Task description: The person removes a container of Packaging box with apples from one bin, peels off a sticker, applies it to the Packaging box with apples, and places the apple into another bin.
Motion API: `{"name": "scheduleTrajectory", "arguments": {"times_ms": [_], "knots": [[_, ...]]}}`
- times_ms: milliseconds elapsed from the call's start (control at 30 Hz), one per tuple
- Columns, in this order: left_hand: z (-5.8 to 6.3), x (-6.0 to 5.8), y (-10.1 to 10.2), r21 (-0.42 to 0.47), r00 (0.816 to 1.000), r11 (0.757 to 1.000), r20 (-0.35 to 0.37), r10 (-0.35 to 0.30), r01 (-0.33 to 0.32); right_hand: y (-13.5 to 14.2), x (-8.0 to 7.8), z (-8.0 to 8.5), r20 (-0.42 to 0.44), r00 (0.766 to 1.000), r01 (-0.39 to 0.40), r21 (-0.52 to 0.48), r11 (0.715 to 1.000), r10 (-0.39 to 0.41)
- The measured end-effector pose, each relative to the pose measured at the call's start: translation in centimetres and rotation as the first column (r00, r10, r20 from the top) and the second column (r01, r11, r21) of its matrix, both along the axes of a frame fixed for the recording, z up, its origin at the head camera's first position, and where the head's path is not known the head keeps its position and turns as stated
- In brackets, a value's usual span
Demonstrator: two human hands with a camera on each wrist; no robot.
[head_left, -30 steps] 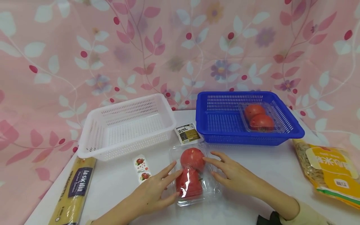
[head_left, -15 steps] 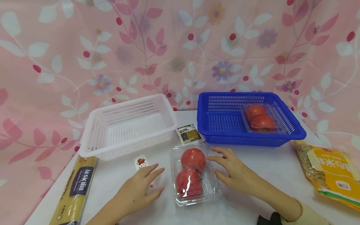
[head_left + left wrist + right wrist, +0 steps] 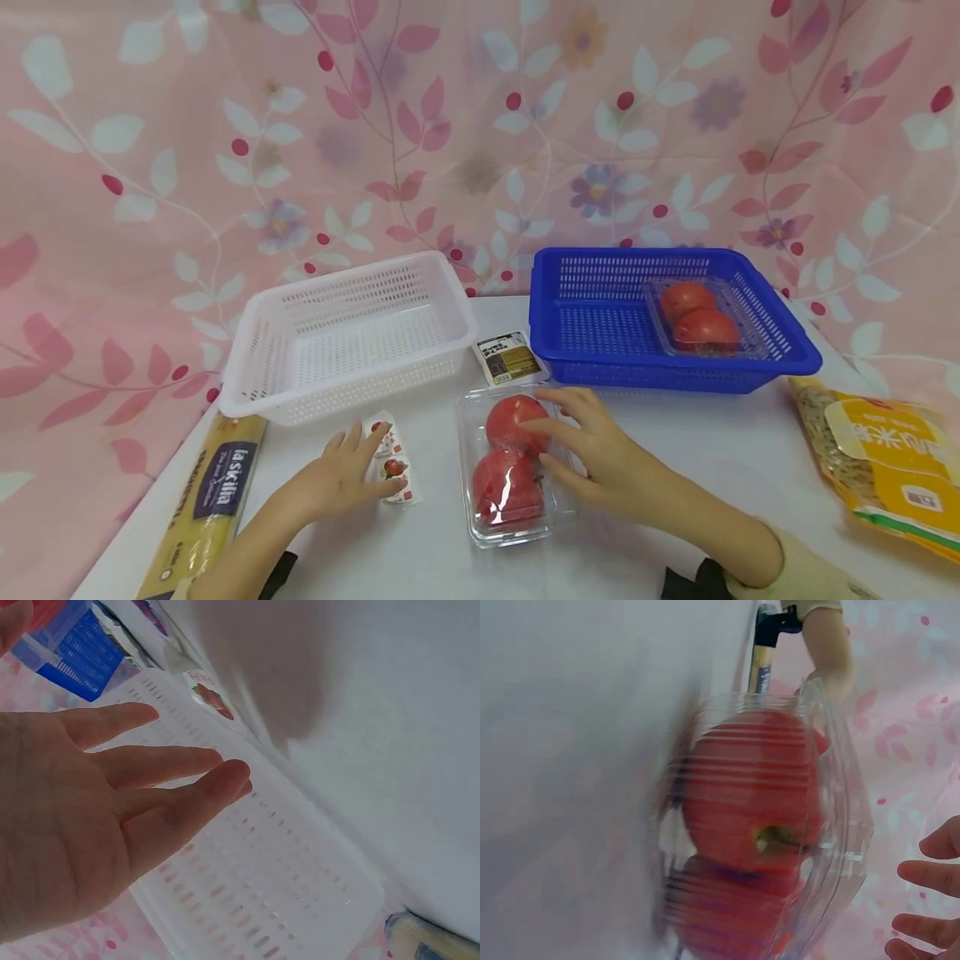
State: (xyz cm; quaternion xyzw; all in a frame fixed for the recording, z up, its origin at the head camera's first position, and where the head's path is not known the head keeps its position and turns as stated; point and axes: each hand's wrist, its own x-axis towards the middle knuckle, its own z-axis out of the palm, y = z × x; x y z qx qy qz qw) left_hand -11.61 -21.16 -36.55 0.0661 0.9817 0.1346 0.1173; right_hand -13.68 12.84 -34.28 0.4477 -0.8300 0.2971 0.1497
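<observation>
A clear plastic box (image 3: 558, 500) with two round red fruits (image 3: 508, 487), apples by their look, lies in the middle of the white table. Over its right side my right hand (image 3: 607, 467) reaches with spread fingers; the right wrist view has the fingers (image 3: 930, 877) apart from the box wall. My left hand (image 3: 330, 483) hovers with fingers spread at a strip of small white packets (image 3: 397, 475) printed with red fruit. In the left wrist view nothing lies in the left palm (image 3: 67, 817).
A white basket (image 3: 375, 387) stands back left, and a blue basket (image 3: 645, 377) with another boxed pair of red fruits (image 3: 705, 327) back right. Between them lies a flat labelled pack (image 3: 510, 358). Spaghetti (image 3: 217, 483) is at far left, a yellow bag (image 3: 892, 450) at far right.
My left hand has left the boxed fruit and moved left to the small packets. The right hand drew back slightly, then came in over the box's right side.
</observation>
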Motion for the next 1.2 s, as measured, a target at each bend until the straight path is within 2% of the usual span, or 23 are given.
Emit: {"name": "scheduleTrajectory", "arguments": {"times_ms": [200, 267, 433, 733, 933, 1200], "knots": [[-0.8, -0.7, -0.4, -0.067, 0.999, 0.997, 0.033, 0.028, -0.025, -1.6, 0.3, 0.8, 0.041, 0.997, -0.069, -0.019, 0.997, 0.069], [-1.1, -0.9, -0.4, -0.090, 0.999, 0.996, 0.044, 0.024, -0.020, -2.2, 0.3, 1.0, 0.030, 0.995, -0.097, -0.025, 0.995, 0.098], [-1.4, -1.1, -0.3, -0.070, 0.996, 0.997, 0.083, -0.009, 0.015, -3.2, 0.4, 1.1, 0.031, 0.989, -0.147, -0.001, 0.989, 0.147], [-1.4, -0.9, -0.1, -0.016, 0.989, 0.995, 0.110, -0.096, 0.098, -3.7, 0.4, 0.9, 0.039, 0.983, -0.181, 0.069, 0.981, 0.178], [-1.3, -0.7, -0.1, 0.037, 0.985, 0.993, 0.129, -0.116, 0.112, -3.6, 0.3, 0.6, 0.013, 0.978, -0.209, 0.063, 0.976, 0.209], [-1.2, -0.6, 0.4, 0.043, 0.987, 0.990, 0.076, -0.139, 0.136, -3.6, 0.2, 0.4, 0.013, 0.974, -0.227, 0.075, 0.971, 0.227]]}}
